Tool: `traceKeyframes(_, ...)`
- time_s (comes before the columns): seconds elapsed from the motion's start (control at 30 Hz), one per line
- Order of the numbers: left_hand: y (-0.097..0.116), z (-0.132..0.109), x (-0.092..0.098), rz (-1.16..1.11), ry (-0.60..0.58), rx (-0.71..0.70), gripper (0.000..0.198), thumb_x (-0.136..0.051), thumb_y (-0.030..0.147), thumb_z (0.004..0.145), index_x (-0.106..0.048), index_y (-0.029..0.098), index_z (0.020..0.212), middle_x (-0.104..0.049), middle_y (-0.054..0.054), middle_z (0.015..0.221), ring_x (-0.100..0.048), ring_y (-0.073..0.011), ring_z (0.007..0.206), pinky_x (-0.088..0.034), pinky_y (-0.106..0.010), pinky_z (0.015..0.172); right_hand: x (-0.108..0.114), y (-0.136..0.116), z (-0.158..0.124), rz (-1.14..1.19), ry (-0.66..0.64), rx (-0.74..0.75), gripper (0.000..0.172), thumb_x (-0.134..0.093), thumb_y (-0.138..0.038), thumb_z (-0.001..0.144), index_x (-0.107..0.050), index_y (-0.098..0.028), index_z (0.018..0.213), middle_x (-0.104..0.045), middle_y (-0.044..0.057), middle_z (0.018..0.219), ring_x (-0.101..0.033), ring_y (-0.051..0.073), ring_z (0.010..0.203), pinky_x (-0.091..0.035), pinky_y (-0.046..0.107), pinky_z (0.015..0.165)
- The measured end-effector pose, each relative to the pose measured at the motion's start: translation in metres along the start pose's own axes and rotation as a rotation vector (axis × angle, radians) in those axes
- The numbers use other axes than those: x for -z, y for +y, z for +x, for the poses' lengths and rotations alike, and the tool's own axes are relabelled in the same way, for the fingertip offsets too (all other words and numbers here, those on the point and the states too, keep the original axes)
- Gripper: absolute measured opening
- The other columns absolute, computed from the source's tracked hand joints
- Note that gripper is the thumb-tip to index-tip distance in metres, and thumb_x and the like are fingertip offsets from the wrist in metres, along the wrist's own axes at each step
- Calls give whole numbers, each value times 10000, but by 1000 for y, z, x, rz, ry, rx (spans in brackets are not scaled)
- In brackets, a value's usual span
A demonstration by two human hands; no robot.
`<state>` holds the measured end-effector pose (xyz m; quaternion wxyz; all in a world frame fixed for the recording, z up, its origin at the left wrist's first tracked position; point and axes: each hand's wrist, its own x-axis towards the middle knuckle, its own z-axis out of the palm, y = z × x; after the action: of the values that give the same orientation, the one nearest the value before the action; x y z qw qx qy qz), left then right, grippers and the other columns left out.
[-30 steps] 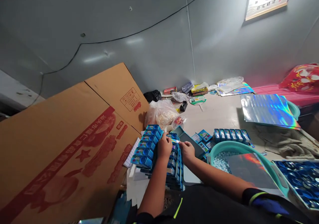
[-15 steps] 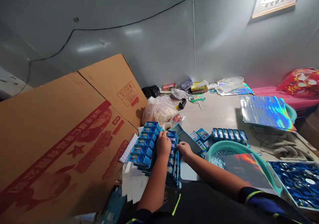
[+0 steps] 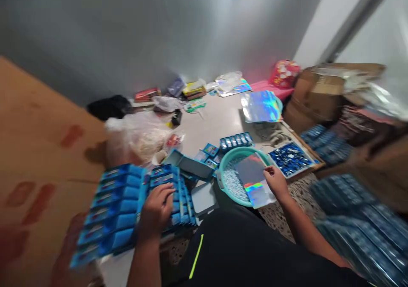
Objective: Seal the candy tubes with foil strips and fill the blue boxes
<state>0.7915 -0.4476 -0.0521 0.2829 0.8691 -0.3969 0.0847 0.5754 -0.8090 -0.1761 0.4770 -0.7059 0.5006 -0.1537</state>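
Several rows of small blue boxes [image 3: 124, 212] stand stacked at the left. My left hand [image 3: 156, 208] rests on the neighbouring row of blue boxes [image 3: 164, 174], its fingers loosely bent and the thumb apart. On the right, my right hand [image 3: 276, 181] is at the right edge of a shiny holographic sheet [image 3: 251, 174], with thumb and fingertips pinched together. Whether the sheet's edge or some small item is between them is blurred. That sheet lies across a turquoise basin [image 3: 223, 185] filled with small pale pellets [image 3: 234, 180].
Behind the basin stands a row of small tins [image 3: 236, 140]. A tray of blue round pieces [image 3: 290, 158] lies right of it. A large carton [image 3: 41, 151] rises at the left, beside a plastic bag [image 3: 137, 134]. Wrapped blue packs [image 3: 360, 227] fill the lower right.
The view has swung to the right. My right hand has left the blue boxes and moved right to the sheet over the basin. My left hand stays at the boxes.
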Motion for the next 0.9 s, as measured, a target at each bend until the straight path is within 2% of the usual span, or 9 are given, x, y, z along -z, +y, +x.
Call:
traceKeyframes(0.07, 8, 7, -4, -21, 46, -135, 195, -554, 141, 859, -732, 216, 890, -753, -69, 996, -700, -225, 955, -550, -408, 937, 29, 21, -1, -131, 94, -97, 248, -639, -301, 682, -670, -185, 899, -643, 169, 1132, -542, 365, 1174, -362, 463, 992)
traceKeyframes(0.13, 20, 17, -17, -23, 45, -257, 182, -582, 128, 840, -735, 222, 870, -760, -49, 933, -707, -212, 881, -552, -376, 875, 44, 39, -5, -212, 128, -185, 264, -695, -243, 631, -680, -170, 884, -648, 186, 1126, -534, 393, 1183, -356, 484, 986)
traceKeyframes(0.3, 63, 38, -69, -81, -61, -339, 195, -554, 117, 866, -725, 211, 864, -754, -45, 897, -710, -189, 825, -551, -319, 795, 53, 56, -14, -182, 15, -203, 75, -661, -192, 644, -641, -182, 716, -686, 78, 794, -643, 280, 864, -439, 365, 817)
traceKeyframes(0.37, 82, 45, -90, -128, -141, -383, 232, -523, 97, 872, -726, 207, 891, -753, -56, 934, -709, -196, 869, -555, -327, 812, 55, 50, -20, -114, -35, -146, 27, -609, -208, 691, -625, -187, 696, -677, 56, 743, -637, 246, 775, -448, 335, 753)
traceKeyframes(0.5, 130, 65, -124, -198, -263, -540, 347, -488, 92, 897, -708, 214, 1135, -744, -78, 1125, -666, -235, 1097, -521, -399, 967, 68, 22, -42, 64, -127, 13, 158, -526, -265, 781, -655, -195, 840, -706, 36, 830, -653, 217, 797, -477, 304, 729)
traceKeyframes(0.57, 155, 78, -137, -213, -296, -567, 390, -486, 144, 948, -626, 195, 1308, -712, -101, 1231, -626, -244, 1190, -496, -414, 1017, 77, 6, -53, 163, -170, 96, 171, -532, -278, 796, -657, -202, 885, -707, 27, 854, -662, 207, 810, -491, 294, 732)
traceKeyframes(0.63, 174, 92, -146, -178, -312, -622, 399, -531, 227, 969, -588, 223, 1364, -666, -104, 1328, -573, -268, 1281, -439, -461, 1086, 87, -8, -62, 281, -179, 175, 145, -561, -273, 802, -653, -203, 890, -698, 23, 839, -664, 200, 794, -499, 289, 715)
traceKeyframes(0.77, 192, 116, -148, -96, -233, -766, 411, -637, 268, 930, -606, 338, 1334, -634, -52, 1387, -494, -293, 1376, -184, -563, 1220, 108, -29, -73, 347, -202, 316, 146, -576, -174, 804, -660, -208, 919, -696, 22, 876, -659, 192, 829, -507, 277, 709)
traceKeyframes(0.9, 189, 128, -138, -111, -238, -820, 469, -648, 332, 931, -551, 289, 1388, -621, -72, 1397, -447, -301, 1417, -126, -533, 1234, 120, -45, -79, 259, -207, 479, 130, -578, -147, 847, -668, -209, 917, -691, 25, 873, -647, 179, 815, -508, 275, 718)
